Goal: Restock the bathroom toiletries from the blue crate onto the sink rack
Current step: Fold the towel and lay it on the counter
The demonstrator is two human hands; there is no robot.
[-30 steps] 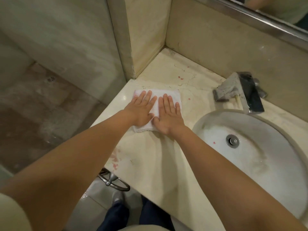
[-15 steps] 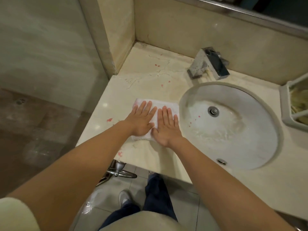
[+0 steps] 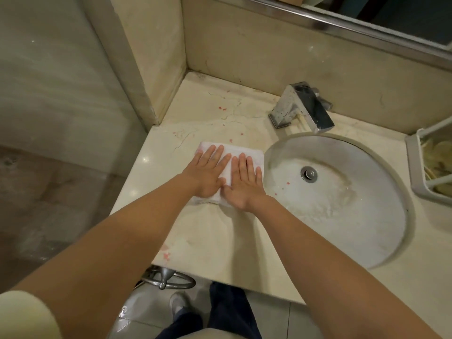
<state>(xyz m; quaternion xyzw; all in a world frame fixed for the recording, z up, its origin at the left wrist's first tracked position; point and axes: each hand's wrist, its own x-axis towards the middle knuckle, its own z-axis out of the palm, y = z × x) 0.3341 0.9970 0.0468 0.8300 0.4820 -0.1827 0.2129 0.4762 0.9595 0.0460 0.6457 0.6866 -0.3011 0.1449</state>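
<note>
A folded white towel lies flat on the cream marble counter, just left of the round sink basin. My left hand presses on the towel's left half with straight fingers. My right hand lies flat beside it on the towel's right half, thumb touching the left hand. A white rack stands at the right edge of the view, with pale yellowish items inside. The blue crate is out of view.
A chrome square faucet stands behind the basin. A mirror edge runs along the top. A marble wall corner bounds the counter at the left. A metal ring fitting hangs below the counter front, above my shoes on the tiled floor.
The view swung right, bringing the whole basin and the rack into sight. Both hands stay flat on the towel, which now lies beside the basin rim.
</note>
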